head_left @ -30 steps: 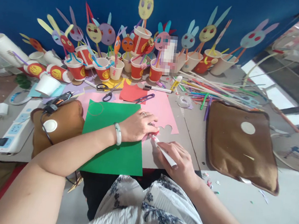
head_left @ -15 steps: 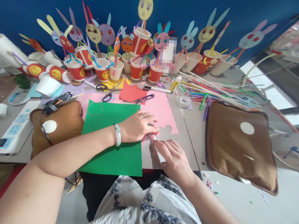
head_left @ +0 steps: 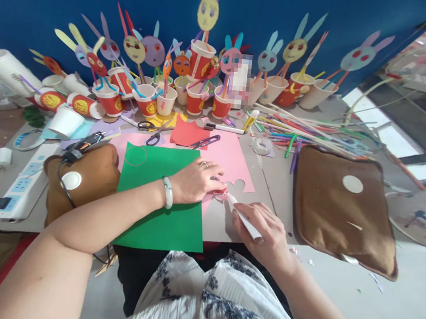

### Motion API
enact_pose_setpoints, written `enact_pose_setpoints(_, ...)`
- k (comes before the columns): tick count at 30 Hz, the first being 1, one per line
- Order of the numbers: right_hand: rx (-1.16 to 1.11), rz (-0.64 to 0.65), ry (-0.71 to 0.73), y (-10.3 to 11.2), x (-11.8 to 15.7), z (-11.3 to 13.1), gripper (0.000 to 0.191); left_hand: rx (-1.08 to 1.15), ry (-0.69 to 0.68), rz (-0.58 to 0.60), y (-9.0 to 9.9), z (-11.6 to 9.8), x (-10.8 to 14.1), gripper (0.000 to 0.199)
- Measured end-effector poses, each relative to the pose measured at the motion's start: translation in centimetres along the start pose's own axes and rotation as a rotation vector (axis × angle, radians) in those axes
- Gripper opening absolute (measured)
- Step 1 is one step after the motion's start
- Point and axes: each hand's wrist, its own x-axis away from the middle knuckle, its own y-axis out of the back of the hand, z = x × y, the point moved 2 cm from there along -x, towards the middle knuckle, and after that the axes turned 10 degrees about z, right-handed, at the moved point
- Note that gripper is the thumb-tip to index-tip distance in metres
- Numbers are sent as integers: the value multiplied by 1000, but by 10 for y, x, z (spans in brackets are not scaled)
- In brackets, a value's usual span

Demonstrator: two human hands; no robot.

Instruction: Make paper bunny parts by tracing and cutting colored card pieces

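Observation:
My left hand (head_left: 201, 181) rests over the right part of the green sheet (head_left: 154, 214), fingertips pressing a small red piece (head_left: 222, 190) with pink beneath it. Between the fingers of my right hand (head_left: 261, 228) is a white pen (head_left: 246, 221), slanting toward that red piece, its tip beside it. Behind both hands lies a pink sheet (head_left: 232, 154) with round notches cut from its edge. A pencilled circle (head_left: 136, 155) shows at the green sheet's upper left corner.
Paper cups (head_left: 195, 101) with paper rabbit faces line the blue wall. Brown cushions (head_left: 344, 214) flank the work area. Scissors (head_left: 155, 135), a tape roll (head_left: 262, 145), a glue stick (head_left: 251, 120), colored sticks (head_left: 315, 132) and a power strip (head_left: 24, 180) lie around.
My right hand has drawn back right and down from the red piece, and more of the white pen shows. My left hand has stayed in place.

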Motion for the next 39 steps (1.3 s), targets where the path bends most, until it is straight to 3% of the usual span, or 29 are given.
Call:
enact_pose_setpoints(5,-39,-102,-237,20,-8,-13,8,-41,11,4,0,-1,0,26)
enact_pose_setpoints(9,-133,-12,-410,33,-32,-30,10,-79,7,49,3,-2,1,22)
enact_pose_setpoints(13,-380,128,-540,36,-63,-48,17,-84,-3,102,6,-2,2,25)
enact_pose_setpoints(17,-572,297,-547,24,-83,-61,44,-58,-21,133,3,-1,1,27)
enact_pose_setpoints(21,-628,326,-568,9,-88,-70,53,-16,-27,127,1,0,1,24)
enact_pose_setpoints(29,-588,470,-600,-3,-97,-70,52,-20,-33,128,1,0,0,28)
enact_pose_setpoints(39,-610,545,-490,-11,-96,-78,46,14,-38,136,2,2,0,27)
